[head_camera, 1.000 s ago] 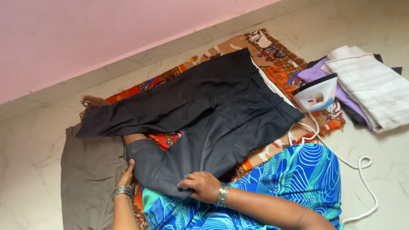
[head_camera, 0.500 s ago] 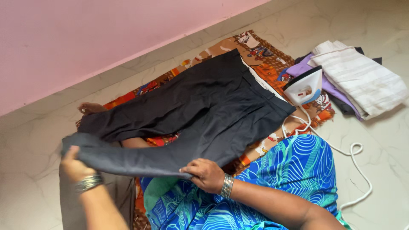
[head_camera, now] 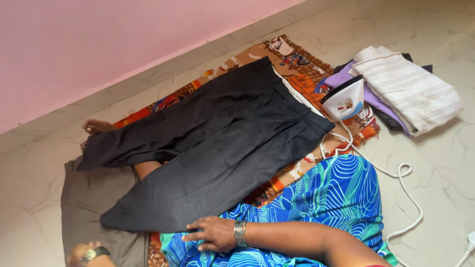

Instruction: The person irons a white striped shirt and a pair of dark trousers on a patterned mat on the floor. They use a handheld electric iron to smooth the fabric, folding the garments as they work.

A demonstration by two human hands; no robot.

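Observation:
A pair of dark grey trousers [head_camera: 222, 143] lies spread flat, legs apart, over a patterned orange and brown mat [head_camera: 302, 64] on the floor. My right hand [head_camera: 210, 233] rests palm down with fingers apart at the near edge of the nearer trouser leg, above my blue patterned garment [head_camera: 336, 198]. My left hand [head_camera: 79, 253] shows only partly at the bottom edge, beside a grey cloth [head_camera: 94, 198]; its grip is hidden. My bare foot [head_camera: 96, 127] sticks out past the farther trouser leg.
A white iron [head_camera: 344, 99] stands upright at the trouser waistband, its white cord [head_camera: 401, 173] looping over the tiled floor to a plug [head_camera: 470, 242]. Folded white and lilac clothes [head_camera: 410, 89] lie at the right. A pink wall [head_camera: 99, 39] runs behind.
The nearer trouser leg, lifted and stretched between both hands, now lies flat and smooth. My left hand let go and dropped to the bottom edge; my right hand flattened.

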